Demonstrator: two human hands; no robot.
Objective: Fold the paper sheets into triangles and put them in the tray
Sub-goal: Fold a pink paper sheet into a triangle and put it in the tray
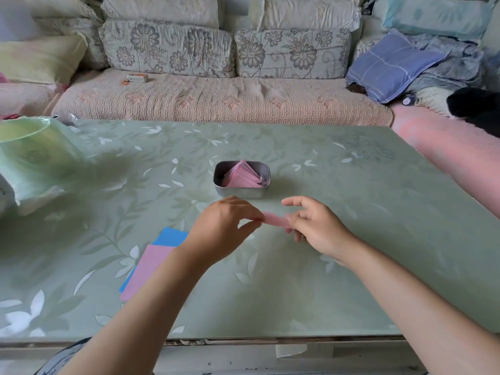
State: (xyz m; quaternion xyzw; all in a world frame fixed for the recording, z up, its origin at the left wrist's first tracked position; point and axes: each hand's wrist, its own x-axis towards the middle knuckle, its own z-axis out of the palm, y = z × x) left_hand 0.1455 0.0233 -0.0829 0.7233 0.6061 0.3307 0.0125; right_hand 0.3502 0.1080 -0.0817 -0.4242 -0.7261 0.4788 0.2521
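Soft, even daylight. The glossy table [338,185] shows pale sheen and a broad soft shadow by its left edge. Wide-angle distortion curves the sofa [216,101]. Left hand [226,226], right hand [315,226] and the pink paper [274,219] they pinch look slightly blurred.

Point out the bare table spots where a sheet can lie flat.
Bare: the wide stretch right of the tray, and the strip between the tray and the sofa. Crowded: the green bag at far left and the paper stack at near left.
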